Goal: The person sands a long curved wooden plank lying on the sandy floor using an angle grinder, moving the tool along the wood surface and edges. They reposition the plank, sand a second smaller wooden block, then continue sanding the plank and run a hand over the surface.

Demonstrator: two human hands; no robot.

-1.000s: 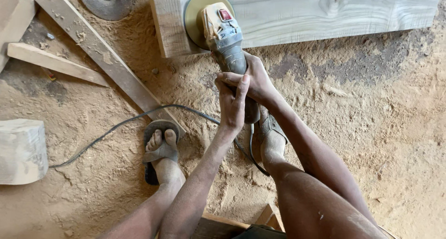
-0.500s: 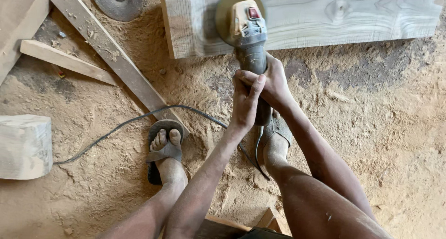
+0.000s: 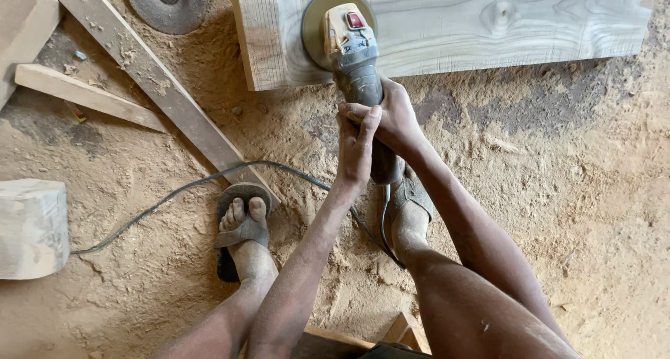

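Observation:
Both my hands grip the grey body of an angle grinder (image 3: 356,62). My left hand (image 3: 356,146) wraps the handle from the left; my right hand (image 3: 398,118) holds it from the right, just behind the head. The grinder's round sanding disc (image 3: 314,20) lies flat on the left end of a pale wooden plank (image 3: 488,24) on the sawdust-covered ground. Its black cord (image 3: 174,191) runs from the handle past my sandalled left foot (image 3: 241,226) toward the left.
A long wooden batten (image 3: 153,83) lies diagonally at upper left, with a shorter strip (image 3: 84,94) beside it. A dark round disc (image 3: 166,3) rests at the top. A pale wood block (image 3: 31,226) sits at left. My right foot (image 3: 412,212) is under the grinder handle.
The grinder and both hands have shifted slightly left along the plank, back toward its left end, after moving right between the two earlier frames.

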